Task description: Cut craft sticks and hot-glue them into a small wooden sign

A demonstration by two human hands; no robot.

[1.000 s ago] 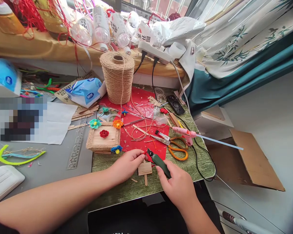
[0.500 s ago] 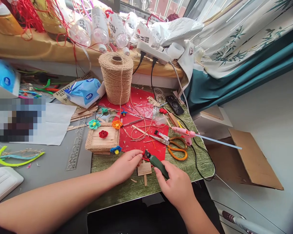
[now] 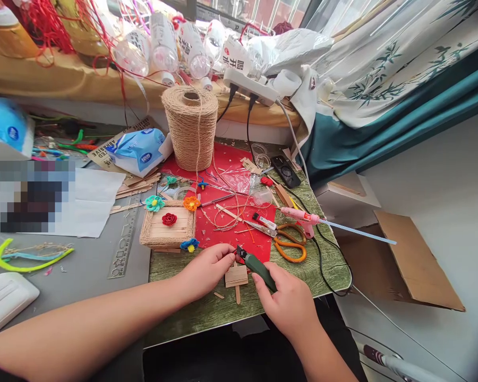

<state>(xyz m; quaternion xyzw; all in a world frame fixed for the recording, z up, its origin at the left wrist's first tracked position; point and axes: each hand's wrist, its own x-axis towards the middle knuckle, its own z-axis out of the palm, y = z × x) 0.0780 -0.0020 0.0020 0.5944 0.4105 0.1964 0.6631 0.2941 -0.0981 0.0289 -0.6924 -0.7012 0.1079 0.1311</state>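
Note:
My right hand (image 3: 289, 300) is wrapped round a green-handled tool (image 3: 260, 271) with a black, plier-like head. The head points up and to the left, and its tip meets the fingertips of my left hand (image 3: 207, 270). The left thumb and forefinger are pinched together there; whatever is between them is too small and hidden to make out. Just below the tool's head lies a little wooden panel on a stick (image 3: 236, 277), made of craft-stick pieces. To the left sits a craft-stick box (image 3: 167, 239) edged with twine, with a red rose (image 3: 169, 219) and several coloured flowers on it.
Orange-handled scissors (image 3: 290, 244) and a pink glue gun (image 3: 300, 215) with its cord lie to the right. A big twine spool (image 3: 190, 130) stands behind, on red paper (image 3: 231, 241) strewn with scraps. A clear ruler (image 3: 123, 244) lies left. Wipes (image 3: 137, 151) sit at the back.

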